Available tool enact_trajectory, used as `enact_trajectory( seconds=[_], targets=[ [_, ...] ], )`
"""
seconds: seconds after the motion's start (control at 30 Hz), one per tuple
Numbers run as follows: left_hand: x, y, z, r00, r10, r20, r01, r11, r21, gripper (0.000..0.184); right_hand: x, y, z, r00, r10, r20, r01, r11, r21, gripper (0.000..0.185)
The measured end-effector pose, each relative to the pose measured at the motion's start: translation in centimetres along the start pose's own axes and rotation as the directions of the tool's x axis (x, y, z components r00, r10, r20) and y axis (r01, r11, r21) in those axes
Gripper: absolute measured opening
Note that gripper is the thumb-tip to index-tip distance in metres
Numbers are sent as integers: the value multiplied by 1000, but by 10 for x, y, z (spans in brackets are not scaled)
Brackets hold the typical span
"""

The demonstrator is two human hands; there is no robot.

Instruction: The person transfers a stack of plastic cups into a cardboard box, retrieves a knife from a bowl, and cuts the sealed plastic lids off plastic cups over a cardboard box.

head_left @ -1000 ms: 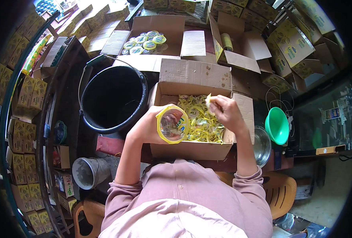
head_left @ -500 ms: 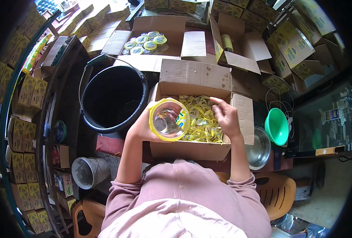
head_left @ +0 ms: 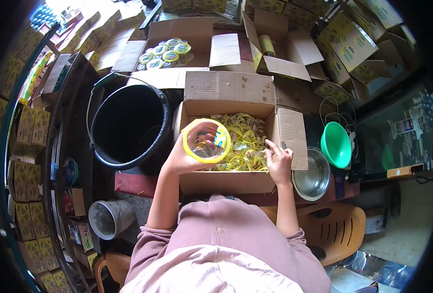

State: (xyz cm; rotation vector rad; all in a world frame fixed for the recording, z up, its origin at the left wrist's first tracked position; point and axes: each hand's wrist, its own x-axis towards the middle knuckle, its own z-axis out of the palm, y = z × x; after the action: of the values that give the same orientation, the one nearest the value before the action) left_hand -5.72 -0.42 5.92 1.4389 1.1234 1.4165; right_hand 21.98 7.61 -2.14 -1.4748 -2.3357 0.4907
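My left hand is wrapped round a clear round plastic container with a yellow rim and printed label. Its open mouth faces up toward me, and fingers show through the wall. Below it, an open cardboard box holds a heap of small yellow-and-clear wrapped pieces. My right hand hovers at the right side of that heap, fingers bent and drawn together. What sits between its fingertips, if anything, is too small to name.
A large black bucket stands left of the box. To the right are a green bowl and a steel bowl. Behind, a carton contains several lidded cups; another open carton holds a yellow roll.
My right hand has come down and toward me, from the box's far right side to its near right. The container in my left hand has tilted slightly. The whole view has shifted a little.
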Motion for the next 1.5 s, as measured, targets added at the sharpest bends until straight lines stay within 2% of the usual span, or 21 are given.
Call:
enact_trajectory(
  seconds=[0.03, 0.07, 0.1, 0.13, 0.2, 0.23, 0.33, 0.4, 0.47, 0.67, 0.7, 0.8, 0.83, 0.87, 0.93, 1.0, 1.13, 1.17, 1.3, 1.43, 1.5],
  targets=[
    [2, -3, 2, 1000, -6, -13, 7, 997, 74, 67, -3, 4, -1, 992, -22, -128, 23, 1000, 6, 62],
    [2, 0, 8, 995, -85, -61, 88, 995, 48, 60, -7, 8, -1, 967, -41, -252, 45, 999, 8, 60],
    [2, -4, 11, 993, -82, -83, 87, 994, 59, 59, -10, 17, 0, 925, -59, -374, 50, 998, -33, 59],
    [1, -8, 14, 991, -79, -107, 87, 994, 70, 58, -13, 20, -6, 904, 37, -426, 14, 993, 117, 53],
    [0, -11, 20, 985, -115, -133, 123, 991, 60, 55, -24, 51, 0, 853, 179, -490, -91, 976, 198, 38],
    [0, -14, 23, 984, -106, -146, 117, 991, 68, 52, -28, 55, 0, 820, 310, -480, -199, 942, 268, 21],
    [0, -20, 30, 986, -68, -153, 87, 989, 120, 49, -44, 57, 3, 852, 429, -299, -440, 897, 32, 20],
    [1, -22, 34, 989, -55, -138, 72, 989, 126, 48, -44, 61, 16, 833, 431, -347, -467, 884, -25, 22],
    [1, -20, 36, 990, -46, -135, 66, 987, 147, 47, -39, 57, 17, 811, 401, -427, -514, 836, -192, 20],
    [-3, -23, 31, 984, -39, -173, 67, 986, 155, 49, -38, 56, 15, 824, 397, -405, -504, 840, -201, 20],
    [-3, -24, 31, 982, -46, -184, 74, 986, 150, 50, -41, 54, 16, 830, 294, -474, -441, 866, -234, 15],
    [-3, -26, 31, 977, -56, -205, 86, 986, 144, 51, -47, 59, 20, 632, 419, -652, -357, 904, 236, 14],
    [-3, -27, 31, 976, -52, -210, 85, 985, 148, 51, -50, 68, 29, 496, 586, -641, -360, 810, 463, 18],
    [-3, -27, 31, 975, -47, -215, 82, 985, 153, 51, -54, 79, 35, 396, 765, -509, -272, 627, 731, 26],
    [-4, -32, 30, 982, -43, -183, 75, 982, 172, 59, -63, 91, 35, 301, 950, -88, -411, 212, 887, 37],
    [-2, -34, 32, 985, -38, -169, 63, 988, 144, 60, -66, 89, 35, 327, 935, 138, -513, 53, 857, 48],
    [-1, -31, 36, 989, -45, -144, 70, 983, 168, 58, -63, 87, 42, 436, 881, 184, -538, 91, 838, 49],
    [-1, -32, 36, 990, -46, -137, 70, 982, 175, 58, -62, 84, 44, 459, 876, 149, -492, 111, 863, 38],
    [1, -26, 37, 986, -48, -158, 70, 988, 138, 51, -73, 96, 60, 553, 830, 78, -336, 136, 932, 22],
    [0, -22, 37, 983, -94, -160, 121, 979, 164, 52, -96, 79, 48, 498, 830, 251, -382, -50, 923, 24],
    [-1, -28, 36, 986, -89, -143, 111, 982, 151, 54, -111, 80, 41, 569, 720, 396, -258, -301, 918, 20]
  ],
)
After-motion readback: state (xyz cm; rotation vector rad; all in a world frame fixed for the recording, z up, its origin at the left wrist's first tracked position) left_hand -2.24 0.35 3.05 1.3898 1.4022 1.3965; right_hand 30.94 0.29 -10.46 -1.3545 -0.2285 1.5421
